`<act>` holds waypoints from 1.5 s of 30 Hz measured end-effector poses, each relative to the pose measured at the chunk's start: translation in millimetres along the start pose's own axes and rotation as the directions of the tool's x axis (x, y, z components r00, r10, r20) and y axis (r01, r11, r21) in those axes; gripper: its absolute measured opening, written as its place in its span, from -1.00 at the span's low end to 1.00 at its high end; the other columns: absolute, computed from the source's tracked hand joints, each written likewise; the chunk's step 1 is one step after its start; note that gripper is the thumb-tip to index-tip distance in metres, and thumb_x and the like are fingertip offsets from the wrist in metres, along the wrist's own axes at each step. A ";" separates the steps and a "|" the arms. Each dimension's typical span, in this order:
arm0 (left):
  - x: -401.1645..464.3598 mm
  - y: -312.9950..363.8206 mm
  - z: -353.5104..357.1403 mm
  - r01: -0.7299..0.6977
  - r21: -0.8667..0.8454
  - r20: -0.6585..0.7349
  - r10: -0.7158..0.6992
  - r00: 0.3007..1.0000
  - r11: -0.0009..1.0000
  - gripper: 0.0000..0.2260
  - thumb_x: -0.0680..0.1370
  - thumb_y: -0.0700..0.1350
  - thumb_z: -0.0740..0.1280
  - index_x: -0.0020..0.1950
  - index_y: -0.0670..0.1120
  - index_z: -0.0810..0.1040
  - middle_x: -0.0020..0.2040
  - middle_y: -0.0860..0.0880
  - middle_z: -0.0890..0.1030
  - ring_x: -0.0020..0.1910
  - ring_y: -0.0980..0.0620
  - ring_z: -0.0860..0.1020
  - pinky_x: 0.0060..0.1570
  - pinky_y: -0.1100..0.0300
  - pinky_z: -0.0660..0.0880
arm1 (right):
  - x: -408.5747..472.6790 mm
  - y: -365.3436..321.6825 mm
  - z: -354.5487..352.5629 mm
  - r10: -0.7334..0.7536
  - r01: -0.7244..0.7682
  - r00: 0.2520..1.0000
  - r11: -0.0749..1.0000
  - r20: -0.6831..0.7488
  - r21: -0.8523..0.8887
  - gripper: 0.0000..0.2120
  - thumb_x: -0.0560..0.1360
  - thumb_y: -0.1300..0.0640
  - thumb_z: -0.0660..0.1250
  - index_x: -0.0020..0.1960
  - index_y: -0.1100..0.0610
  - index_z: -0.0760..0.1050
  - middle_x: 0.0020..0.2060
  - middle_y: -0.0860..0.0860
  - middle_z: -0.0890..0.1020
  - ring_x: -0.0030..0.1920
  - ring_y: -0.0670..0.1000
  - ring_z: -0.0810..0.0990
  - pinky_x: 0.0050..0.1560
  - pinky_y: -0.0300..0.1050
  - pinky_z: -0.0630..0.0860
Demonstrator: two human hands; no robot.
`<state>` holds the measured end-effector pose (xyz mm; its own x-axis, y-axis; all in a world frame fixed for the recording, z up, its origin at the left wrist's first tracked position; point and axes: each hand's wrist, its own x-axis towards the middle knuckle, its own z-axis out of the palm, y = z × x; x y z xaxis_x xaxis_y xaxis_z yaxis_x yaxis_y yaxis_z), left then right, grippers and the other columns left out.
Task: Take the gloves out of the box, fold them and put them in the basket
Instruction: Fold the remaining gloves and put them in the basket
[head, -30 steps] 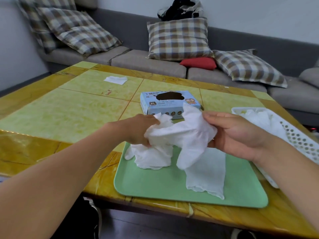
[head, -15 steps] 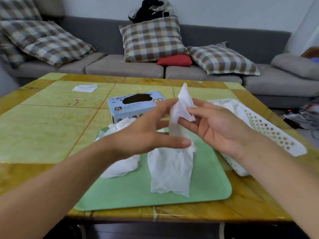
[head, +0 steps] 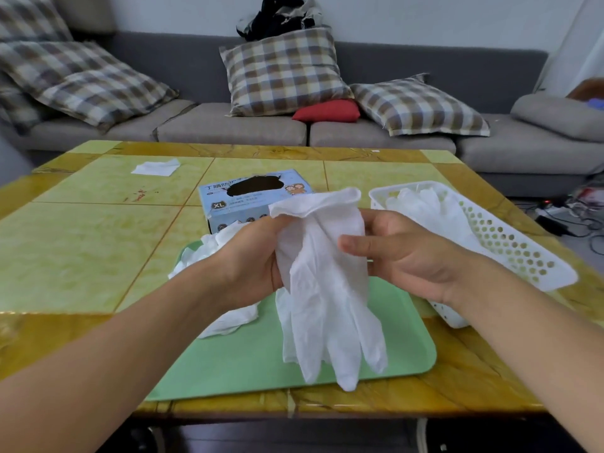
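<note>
Both hands meet above the tray (head: 228,371), the left hand (head: 248,259) and right hand (head: 408,256) gripping a hanging glove (head: 327,289) that fills the space between them. Behind the hands, the glove box (head: 228,197) stands at the tray's far edge, with loose gloves (head: 209,250) piled just in front of it. To the right, the basket (head: 510,243) lies just beside the tray; its open top faces up, partly filled with gloves. To the left, the table (head: 81,250) is bare up to a tissue (head: 155,167) near the far edge. The tray's near right corner is uncovered.
</note>
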<state>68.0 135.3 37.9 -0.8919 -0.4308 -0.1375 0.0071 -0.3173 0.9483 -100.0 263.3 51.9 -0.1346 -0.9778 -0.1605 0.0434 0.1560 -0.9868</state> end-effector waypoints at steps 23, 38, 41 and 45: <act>25.1 -6.5 -23.0 0.382 0.174 -0.306 -0.319 0.897 0.908 -0.72 0.64 0.01 0.32 0.20 -0.16 0.62 0.01 -0.11 0.73 -0.12 -0.06 0.69 -0.13 0.10 0.64 | 35.7 30.3 4.6 0.389 -0.339 0.897 0.911 -0.212 0.236 -0.81 0.62 0.19 0.31 0.14 0.28 0.59 -0.06 0.13 0.72 -0.14 0.07 0.68 -0.07 -0.05 0.66; 24.4 -48.7 -73.3 -0.290 0.912 0.224 0.239 0.945 0.290 -0.76 0.59 -0.21 0.39 0.19 0.06 0.69 0.25 0.19 0.62 0.30 0.28 0.50 0.37 0.27 0.40 | 24.5 65.7 -14.5 -0.371 0.157 0.919 0.647 -0.129 -0.746 -0.83 0.45 0.32 0.50 -0.11 0.07 0.73 -0.18 -0.11 0.74 -0.09 -0.15 0.69 0.07 -0.12 0.58; 25.8 -55.9 -74.9 -0.359 0.921 0.316 0.248 0.916 0.153 -0.78 0.57 -0.16 0.43 0.14 0.12 0.70 0.30 0.13 0.58 0.26 0.21 0.47 0.28 0.25 0.41 | 17.8 53.9 -6.3 -0.358 0.180 0.931 0.613 -0.067 -0.769 -0.83 0.47 0.28 0.47 -0.10 0.02 0.72 -0.20 -0.15 0.72 -0.14 -0.17 0.67 -0.08 -0.20 0.60; 22.2 -40.5 -61.0 -0.445 0.893 0.404 0.311 0.860 0.071 -0.73 0.54 -0.25 0.43 0.11 0.09 0.72 0.16 0.14 0.59 0.04 0.28 0.46 0.05 0.47 0.33 | 2.9 39.7 0.0 -0.336 0.251 0.937 0.475 0.089 -0.844 -0.83 0.46 0.26 0.44 -0.09 0.01 0.71 -0.19 -0.19 0.69 -0.12 -0.20 0.64 -0.19 -0.42 0.46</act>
<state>75.5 87.1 -21.0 -0.9476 -0.1282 0.2926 -0.0062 0.9232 0.3844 -98.7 266.6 12.3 -0.0523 -0.9817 0.1833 -0.8482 -0.0533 -0.5270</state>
